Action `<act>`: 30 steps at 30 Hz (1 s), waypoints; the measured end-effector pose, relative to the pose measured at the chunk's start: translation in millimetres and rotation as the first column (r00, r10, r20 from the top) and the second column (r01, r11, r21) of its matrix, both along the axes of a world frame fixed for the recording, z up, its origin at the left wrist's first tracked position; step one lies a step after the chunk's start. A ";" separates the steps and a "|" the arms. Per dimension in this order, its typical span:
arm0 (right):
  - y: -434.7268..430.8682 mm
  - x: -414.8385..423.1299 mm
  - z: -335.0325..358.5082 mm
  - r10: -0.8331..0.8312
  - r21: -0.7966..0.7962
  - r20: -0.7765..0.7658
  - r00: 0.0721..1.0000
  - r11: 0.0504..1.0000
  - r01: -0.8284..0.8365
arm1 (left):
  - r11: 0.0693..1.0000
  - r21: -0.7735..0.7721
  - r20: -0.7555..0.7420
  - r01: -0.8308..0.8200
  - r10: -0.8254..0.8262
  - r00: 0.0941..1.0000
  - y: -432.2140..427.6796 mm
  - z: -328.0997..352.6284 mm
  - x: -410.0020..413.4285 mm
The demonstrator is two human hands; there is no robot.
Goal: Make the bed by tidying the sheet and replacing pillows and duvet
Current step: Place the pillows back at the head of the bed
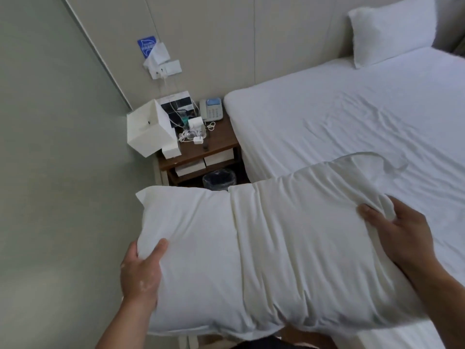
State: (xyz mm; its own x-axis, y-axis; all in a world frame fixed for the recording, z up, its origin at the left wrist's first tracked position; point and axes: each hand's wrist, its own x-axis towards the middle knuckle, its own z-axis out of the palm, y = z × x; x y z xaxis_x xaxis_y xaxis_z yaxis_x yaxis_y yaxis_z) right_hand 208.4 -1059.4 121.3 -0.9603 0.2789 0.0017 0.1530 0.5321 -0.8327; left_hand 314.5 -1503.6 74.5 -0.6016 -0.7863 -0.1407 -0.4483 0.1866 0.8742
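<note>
Roughly halfway: sheet mostly flat, far pillow placed.
Next: second pillow, gripped by left hand and right hand; duvet unseen.

No legible text: lettering on blue wall sign and telephone keypad too blurred.

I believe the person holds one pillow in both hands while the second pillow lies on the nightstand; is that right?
Not quite. The head view shows the second pillow on the bed, against the wall, not on the nightstand. The left hand and right hand do hold the other pillow.
</note>
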 end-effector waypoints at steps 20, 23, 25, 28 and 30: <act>-12.0 -370.9 -50.8 -0.395 -0.002 0.119 0.911 0.917 0.398 | 0.902 0.048 0.092 0.430 -0.432 0.897 -22.1 -9.2 -560.4; 1.5 -453.7 -51.8 -0.385 0.030 0.152 0.910 0.922 0.385 | 0.884 0.081 0.096 0.460 -0.466 0.879 -6.0 -5.6 -638.1; 12.5 -509.8 -50.7 -0.382 0.065 0.170 0.908 0.924 0.376 | 0.890 0.086 0.091 0.448 -0.455 0.886 6.8 -7.0 -691.0; 25.6 -595.3 -50.0 -0.383 0.136 0.162 0.909 0.921 0.364 | 0.894 0.089 0.100 0.438 -0.446 0.889 20.6 -24.0 -772.9; 31.6 -650.3 -51.1 -0.390 0.192 0.160 0.907 0.914 0.358 | 0.897 0.097 0.110 0.431 -0.440 0.891 32.5 -35.4 -822.6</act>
